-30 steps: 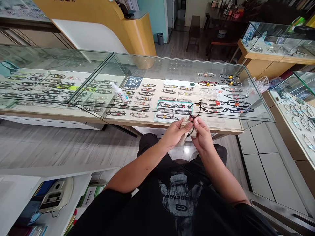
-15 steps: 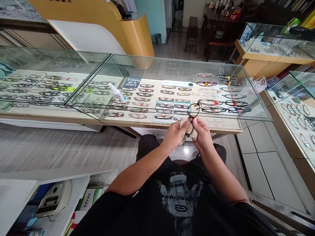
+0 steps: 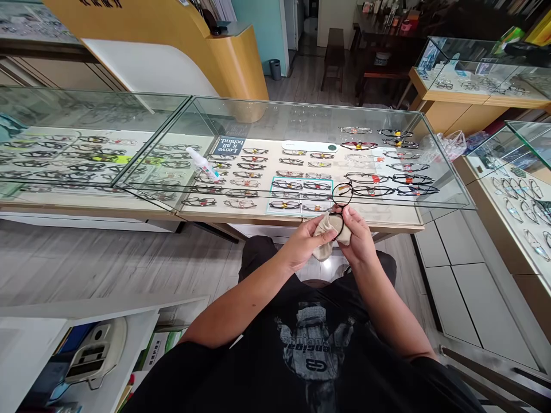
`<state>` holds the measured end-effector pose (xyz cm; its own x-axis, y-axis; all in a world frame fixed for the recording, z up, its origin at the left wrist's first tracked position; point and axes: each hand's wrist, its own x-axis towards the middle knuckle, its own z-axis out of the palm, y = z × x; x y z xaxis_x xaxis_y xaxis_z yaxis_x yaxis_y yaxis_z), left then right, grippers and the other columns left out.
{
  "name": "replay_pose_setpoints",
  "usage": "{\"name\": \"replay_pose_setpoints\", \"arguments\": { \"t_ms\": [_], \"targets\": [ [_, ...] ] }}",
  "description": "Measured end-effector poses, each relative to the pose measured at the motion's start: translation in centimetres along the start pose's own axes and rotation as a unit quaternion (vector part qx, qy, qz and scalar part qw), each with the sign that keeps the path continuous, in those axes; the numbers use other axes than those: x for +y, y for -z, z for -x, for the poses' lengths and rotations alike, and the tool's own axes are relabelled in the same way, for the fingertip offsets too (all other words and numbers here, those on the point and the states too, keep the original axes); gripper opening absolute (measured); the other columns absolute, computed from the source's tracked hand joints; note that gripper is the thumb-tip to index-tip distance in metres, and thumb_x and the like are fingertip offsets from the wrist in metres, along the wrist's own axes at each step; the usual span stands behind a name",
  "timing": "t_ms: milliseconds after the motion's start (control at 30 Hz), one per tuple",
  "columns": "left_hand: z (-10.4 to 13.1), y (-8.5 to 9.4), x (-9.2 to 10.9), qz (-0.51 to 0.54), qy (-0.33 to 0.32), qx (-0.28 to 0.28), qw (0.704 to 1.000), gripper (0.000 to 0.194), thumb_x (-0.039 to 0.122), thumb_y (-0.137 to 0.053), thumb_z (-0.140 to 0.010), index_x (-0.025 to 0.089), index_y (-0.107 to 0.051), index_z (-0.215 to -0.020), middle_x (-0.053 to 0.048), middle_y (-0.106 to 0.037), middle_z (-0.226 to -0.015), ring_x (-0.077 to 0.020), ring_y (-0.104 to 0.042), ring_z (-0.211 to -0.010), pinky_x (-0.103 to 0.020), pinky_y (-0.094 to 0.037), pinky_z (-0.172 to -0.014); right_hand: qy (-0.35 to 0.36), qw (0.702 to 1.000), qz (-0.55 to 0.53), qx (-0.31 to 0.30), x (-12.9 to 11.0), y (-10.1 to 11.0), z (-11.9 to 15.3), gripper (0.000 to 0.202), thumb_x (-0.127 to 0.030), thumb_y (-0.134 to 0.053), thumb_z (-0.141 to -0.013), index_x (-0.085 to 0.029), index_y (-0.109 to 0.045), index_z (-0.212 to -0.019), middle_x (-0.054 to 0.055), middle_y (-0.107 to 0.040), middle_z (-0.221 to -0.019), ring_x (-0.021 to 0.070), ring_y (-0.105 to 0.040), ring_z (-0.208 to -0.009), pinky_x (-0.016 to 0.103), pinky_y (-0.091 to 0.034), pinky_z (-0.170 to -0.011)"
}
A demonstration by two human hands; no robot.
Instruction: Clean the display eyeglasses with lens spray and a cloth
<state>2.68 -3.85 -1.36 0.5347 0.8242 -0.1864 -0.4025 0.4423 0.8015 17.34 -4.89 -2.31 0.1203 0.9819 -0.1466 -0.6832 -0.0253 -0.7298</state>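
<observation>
A pair of round, black-rimmed eyeglasses [image 3: 342,195] is held upright between my hands, one lens above the other, just past the counter's near edge. My right hand [image 3: 359,234] is closed with fingertips and thumb pinching the frame near its bridge. In my left hand [image 3: 303,241] a beige cloth [image 3: 323,248] is gripped, its thumb pressing over the lower lens. The cloth lies behind that lens and hangs below the fingers. The temples of the glasses are mostly hidden.
Before me stands a glass display counter [image 3: 297,219] with rows of spectacle frames inside. A white bottle [image 3: 203,164] rests on its glass top at the left. More display cases [image 3: 531,244] stand to the right. An open drawer with a pale plastic device [image 3: 97,353] is at lower left.
The cloth has spread and now hangs lower, with more of it showing around the lower lens. My left thumb has slid down onto that lens. The glasses have shifted slightly right.
</observation>
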Motion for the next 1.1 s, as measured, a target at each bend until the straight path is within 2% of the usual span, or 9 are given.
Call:
{"name": "replay_pose_setpoints", "arguments": {
  "t_ms": [200,467,700,967,1100],
  "targets": [
    [0.1,-0.1,-1.0,0.043,-0.001,0.066,0.997,0.045,0.044,-0.100,-0.074,0.018,-0.083,-0.105,-0.005,-0.080,-0.096,-0.0137,-0.070,-0.086,-0.025,-0.052,-0.081,0.016,1.000,-0.016,0.009,-0.1,-0.4,0.1,0.031,-0.043,-0.096,-0.079,-0.021,-0.076,-0.086,0.001,-0.071,-0.097,0.0121,-0.059,-0.077,0.022,-0.054,-0.069],
    [0.0,-1.0,-0.5,0.073,-0.006,0.100,0.992,0.045,0.052,-0.100,-0.071,0.017,-0.083,-0.093,-0.005,-0.078,-0.087,-0.0164,-0.070,-0.084,-0.028,-0.054,-0.081,0.008,0.999,0.036,-0.030,0.2,-0.2,0.4,0.031,-0.050,-0.091,-0.083,-0.025,-0.073,-0.088,0.001,-0.071,-0.097,0.0135,-0.058,-0.073,0.025,-0.053,-0.067],
    [0.0,-0.9,0.2,0.038,0.007,0.082,0.996,0.046,0.049,-0.105,-0.062,0.016,-0.079,-0.080,0.001,-0.068,-0.073,-0.0093,-0.059,-0.070,-0.024,-0.046,-0.070,-0.009,0.997,0.066,-0.049,0.2,-0.7,0.8,0.036,-0.052,-0.095,-0.079,-0.024,-0.073,-0.084,0.001,-0.069,-0.091,0.0127,-0.057,-0.072,0.024,-0.053,-0.067],
    [0.5,-0.1,1.3,-0.045,0.024,-0.009,0.999,0.046,0.037,-0.108,-0.056,0.016,-0.082,-0.088,-0.001,-0.071,-0.082,-0.0116,-0.060,-0.076,-0.026,-0.046,-0.074,-0.014,0.999,0.044,-0.022,-0.7,-0.7,0.6,0.034,-0.048,-0.096,-0.077,-0.022,-0.075,-0.086,0.001,-0.069,-0.090,0.0130,-0.057,-0.071,0.024,-0.050,-0.063],
    [0.5,0.1,1.5,-0.070,0.009,-0.013,0.997,0.047,0.040,-0.107,-0.059,0.018,-0.082,-0.091,-0.001,-0.070,-0.082,-0.0109,-0.058,-0.074,-0.024,-0.045,-0.071,-0.003,0.999,0.045,-0.025,-0.6,-0.8,0.7,0.035,-0.049,-0.095,-0.078,-0.022,-0.076,-0.090,0.001,-0.069,-0.091,0.0138,-0.058,-0.073,0.025,-0.051,-0.066]
  ]
}}
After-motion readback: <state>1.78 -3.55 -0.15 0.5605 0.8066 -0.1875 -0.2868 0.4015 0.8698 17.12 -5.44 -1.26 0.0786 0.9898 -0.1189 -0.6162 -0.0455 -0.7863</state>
